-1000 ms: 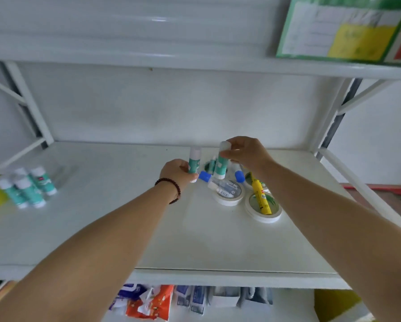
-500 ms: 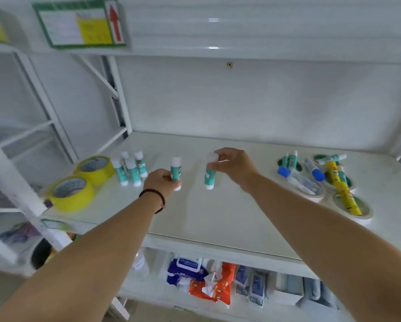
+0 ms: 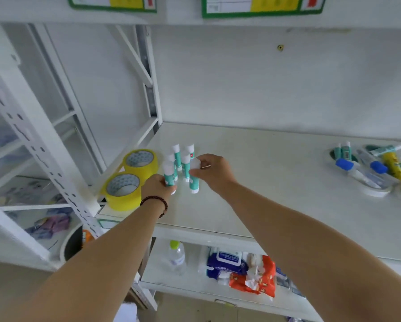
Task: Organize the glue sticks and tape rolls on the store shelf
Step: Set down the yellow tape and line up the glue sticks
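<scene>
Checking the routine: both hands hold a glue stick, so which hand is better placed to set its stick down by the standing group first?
Right hand: its glue stick hangs upright beside the standing sticks.

Bare shelf (image 3: 264, 182) between standing glue sticks (image 3: 183, 159) and right-hand clutter (image 3: 369, 173).

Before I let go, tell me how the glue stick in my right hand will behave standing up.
The glue stick is tall and narrow, so it probably tips easily. Being round, it would likely roll. Neighbouring sticks stand close; a nudge could topple them.
</scene>
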